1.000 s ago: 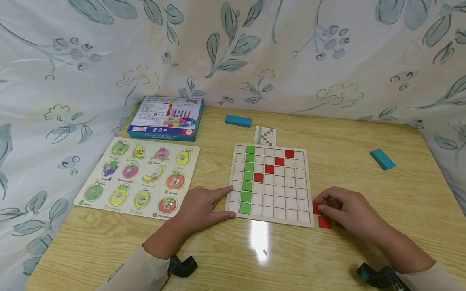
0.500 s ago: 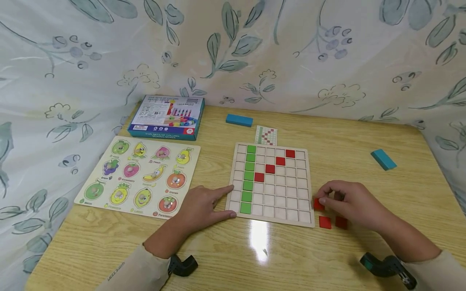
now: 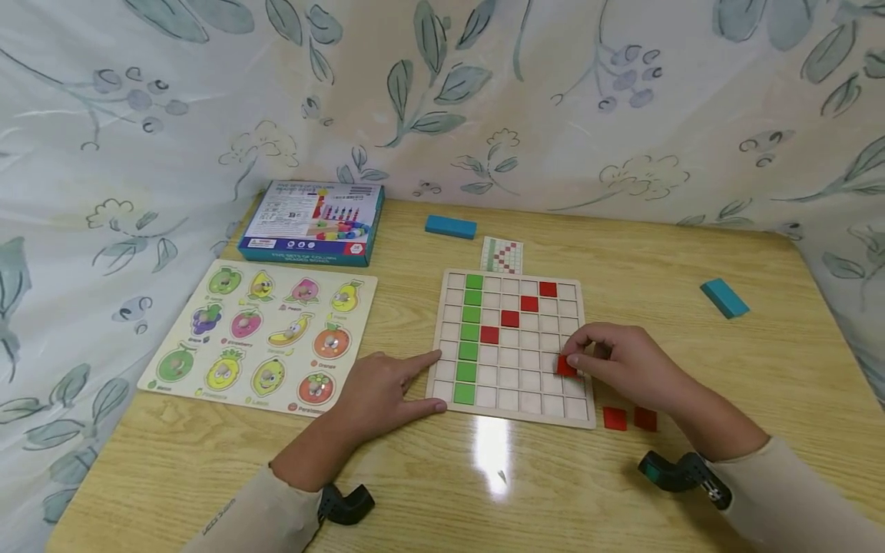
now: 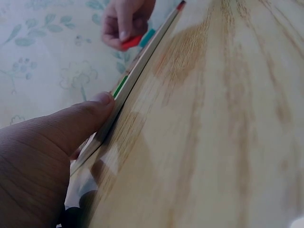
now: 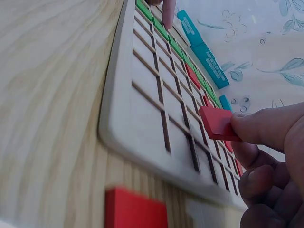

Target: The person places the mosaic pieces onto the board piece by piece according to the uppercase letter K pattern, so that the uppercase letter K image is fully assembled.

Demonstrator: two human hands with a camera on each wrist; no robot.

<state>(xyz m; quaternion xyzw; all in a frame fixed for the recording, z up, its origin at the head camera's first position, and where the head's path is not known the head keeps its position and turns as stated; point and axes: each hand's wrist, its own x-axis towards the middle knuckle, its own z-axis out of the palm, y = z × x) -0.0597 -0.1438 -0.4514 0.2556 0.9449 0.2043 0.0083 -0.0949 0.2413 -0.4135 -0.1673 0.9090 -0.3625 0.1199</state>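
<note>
A wooden grid board (image 3: 530, 379) lies on the table, with a column of green tiles (image 3: 468, 351) and a diagonal of red tiles (image 3: 509, 319) in its cells. My left hand (image 3: 376, 393) touches the board's left edge with thumb and forefinger stretched out. Over the right part of the board, my right hand (image 3: 625, 362) pinches a red square tile (image 5: 218, 122) between thumb and fingers; it is raised above the cells in the right wrist view. Two loose red tiles (image 3: 614, 418) lie on the table near the board's lower right corner.
A small pattern card (image 3: 502, 254) lies behind the board. The fruit puzzle board (image 3: 270, 338) is at left, below a boxed set (image 3: 311, 223). Two blue blocks stand apart: one block (image 3: 451, 226) at the back, another block (image 3: 724, 298) at right.
My right hand has picked up a red tile beside the board and carried it left and away from me over the grid. The left hand stays at the board's edge.
</note>
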